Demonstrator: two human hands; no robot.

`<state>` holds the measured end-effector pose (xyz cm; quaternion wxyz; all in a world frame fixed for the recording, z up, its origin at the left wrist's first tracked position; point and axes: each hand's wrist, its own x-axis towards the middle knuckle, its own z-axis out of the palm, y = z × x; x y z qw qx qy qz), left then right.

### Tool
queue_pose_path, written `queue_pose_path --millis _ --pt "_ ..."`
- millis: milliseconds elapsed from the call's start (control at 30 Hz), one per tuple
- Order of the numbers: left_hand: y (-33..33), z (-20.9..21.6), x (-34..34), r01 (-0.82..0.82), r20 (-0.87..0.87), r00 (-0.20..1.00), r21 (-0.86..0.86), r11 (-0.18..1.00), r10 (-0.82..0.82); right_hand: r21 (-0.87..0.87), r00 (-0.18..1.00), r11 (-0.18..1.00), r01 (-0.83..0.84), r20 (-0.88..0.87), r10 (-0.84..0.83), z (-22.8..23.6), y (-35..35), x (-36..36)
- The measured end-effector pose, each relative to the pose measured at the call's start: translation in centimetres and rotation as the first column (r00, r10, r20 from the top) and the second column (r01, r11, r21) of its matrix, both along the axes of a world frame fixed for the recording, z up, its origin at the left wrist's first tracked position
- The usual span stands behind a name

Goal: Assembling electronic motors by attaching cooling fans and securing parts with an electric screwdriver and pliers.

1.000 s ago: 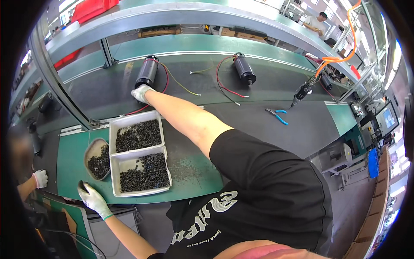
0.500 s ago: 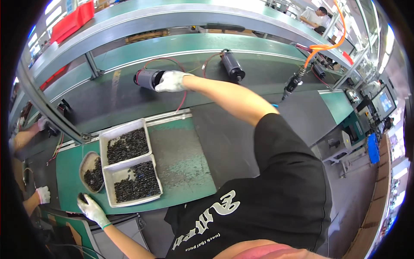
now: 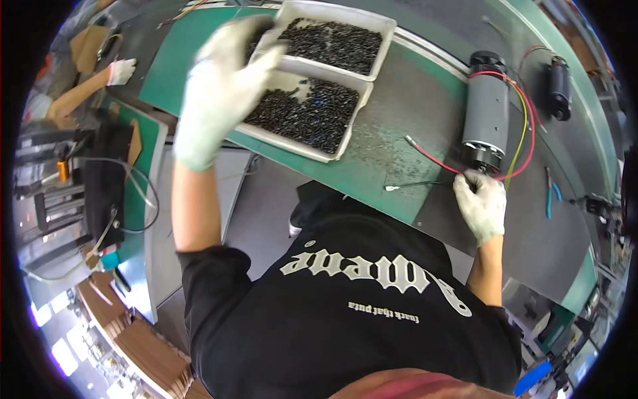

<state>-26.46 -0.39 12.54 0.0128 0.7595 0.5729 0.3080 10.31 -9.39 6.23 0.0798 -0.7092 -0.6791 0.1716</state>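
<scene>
A grey cylindrical electric motor [image 3: 487, 110] with black ends lies on the bench, its shaft end toward me. My right hand [image 3: 484, 205], in a white glove, closes its fingers at that shaft end. Red, yellow and black wires trail from the motor. My left hand [image 3: 222, 93], also gloved, is raised over the left side of two white trays; thumb and fingers are apart, the fingertips blurred. Small black parts [image 3: 312, 110] fill much of the near tray [image 3: 292, 147], and similar parts lie in the far tray [image 3: 389, 40].
Another dark motor [image 3: 560, 86] lies on the conveyor at the far right. Blue-handled pliers [image 3: 553, 193] rest on the dark mat right of my right hand. A co-worker's gloved hand [image 3: 121, 72] is at the left. Cardboard [image 3: 149, 346] is stacked lower left.
The view has turned. The motor has come from the conveyor to the bench near me, and my right hand is now at its shaft end. My left hand has risen from the bench edge.
</scene>
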Motion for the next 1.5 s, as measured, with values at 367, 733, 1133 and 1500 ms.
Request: queue_pose_path --millis 367,733,1133,1500 --pt "11.2 -11.1 3.0 -0.047 -0.548 0.835 -0.141 0.989 -0.039 -0.148 0.677 0.989 -0.014 -0.73 -0.1 0.5 -3.3 5.6" --pt "13.4 -11.1 1.8 0.067 -0.538 0.833 -0.132 0.989 -0.128 0.773 0.79 0.165 0.613 -0.604 -0.106 1.8 1.2 28.0" --pt "9.2 -7.6 1.1 0.035 -0.136 0.99 -0.104 0.994 -0.049 0.302 0.417 0.813 0.497 -0.905 0.082 3.2 4.7 38.2" --pt "-3.7 -5.8 9.0 0.485 0.969 0.248 -0.109 0.867 -0.017 0.42 0.652 0.739 0.527 -0.758 -0.034 0.6 2.7 30.5"
